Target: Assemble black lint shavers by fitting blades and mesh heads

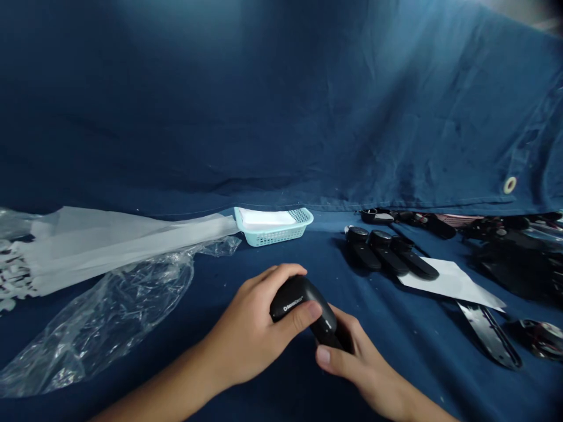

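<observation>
My left hand (264, 325) grips the rounded head of a black handheld device (299, 296), its thumb lying across the top next to white lettering. My right hand (358, 357) is closed around the lower, handle end of the same device, thumb in front and fingers partly hidden behind. The device is held tilted above the blue cloth, its handle pointing down to the right. Its underside is hidden from view.
A light-blue plastic basket (275, 235) holding white paper stands by the hanging blue curtain (264, 105). Clear plastic bag (132, 299) and white sheeting (118, 243) lie left. At right are several similar black devices (387, 255), white paper (453, 281) and a black casing part (492, 337).
</observation>
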A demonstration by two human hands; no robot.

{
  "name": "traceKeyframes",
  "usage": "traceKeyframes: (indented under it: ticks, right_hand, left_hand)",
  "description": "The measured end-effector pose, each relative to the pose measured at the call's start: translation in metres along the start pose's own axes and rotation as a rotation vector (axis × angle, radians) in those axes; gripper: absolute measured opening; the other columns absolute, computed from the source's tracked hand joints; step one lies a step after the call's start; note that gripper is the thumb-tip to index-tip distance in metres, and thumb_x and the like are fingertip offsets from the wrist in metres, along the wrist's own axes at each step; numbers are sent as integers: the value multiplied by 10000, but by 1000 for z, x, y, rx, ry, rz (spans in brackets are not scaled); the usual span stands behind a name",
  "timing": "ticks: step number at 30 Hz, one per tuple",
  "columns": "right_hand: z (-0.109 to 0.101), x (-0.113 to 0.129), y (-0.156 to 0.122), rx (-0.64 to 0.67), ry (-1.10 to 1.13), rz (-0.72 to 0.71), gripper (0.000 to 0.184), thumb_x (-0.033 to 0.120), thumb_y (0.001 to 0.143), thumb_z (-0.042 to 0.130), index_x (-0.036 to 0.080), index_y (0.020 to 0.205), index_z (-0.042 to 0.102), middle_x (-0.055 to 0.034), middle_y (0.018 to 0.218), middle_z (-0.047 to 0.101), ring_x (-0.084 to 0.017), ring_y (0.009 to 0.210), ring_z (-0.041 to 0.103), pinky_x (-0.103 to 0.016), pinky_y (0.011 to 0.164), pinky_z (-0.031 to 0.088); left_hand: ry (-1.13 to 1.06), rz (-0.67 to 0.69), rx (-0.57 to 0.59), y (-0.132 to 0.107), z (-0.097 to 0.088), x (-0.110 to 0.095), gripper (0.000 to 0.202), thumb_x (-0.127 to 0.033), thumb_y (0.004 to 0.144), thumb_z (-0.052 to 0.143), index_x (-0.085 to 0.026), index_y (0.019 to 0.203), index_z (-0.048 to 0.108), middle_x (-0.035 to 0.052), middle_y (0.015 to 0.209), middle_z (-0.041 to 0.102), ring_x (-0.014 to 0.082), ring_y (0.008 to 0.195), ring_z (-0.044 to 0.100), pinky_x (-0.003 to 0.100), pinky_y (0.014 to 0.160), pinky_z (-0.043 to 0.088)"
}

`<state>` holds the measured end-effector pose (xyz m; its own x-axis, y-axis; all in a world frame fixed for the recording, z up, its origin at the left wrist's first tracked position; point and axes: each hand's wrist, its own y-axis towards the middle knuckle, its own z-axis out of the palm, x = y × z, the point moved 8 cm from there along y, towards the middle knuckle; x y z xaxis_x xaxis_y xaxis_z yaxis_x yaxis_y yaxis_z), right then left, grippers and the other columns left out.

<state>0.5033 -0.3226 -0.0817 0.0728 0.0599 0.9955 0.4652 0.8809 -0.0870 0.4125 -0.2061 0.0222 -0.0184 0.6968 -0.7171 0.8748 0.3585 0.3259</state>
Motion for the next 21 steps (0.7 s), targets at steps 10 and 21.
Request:
traceKeyframes:
  ticks: [10,21]
  right_hand:
    - [27,-17,-2,260,53,112,601,684,863,454,150,1134,498,-44,841,591,-111,584,440,-258,538,317]
    - [30,-5,5,248,246,-21,560,503,867,552,244,1349,432,-63,1026,589,-114,617,514,-234,513,359]
  left_hand:
    - [79,-39,-53,3,-2,4,270,-459,863,580,-272,1019,696,6,927,731,225,869,686,353,802,528]
    - [101,-42,-9,2,4,5,282,-453,889,549,-274,1080,653,10,903,716,224,844,686,356,789,530]
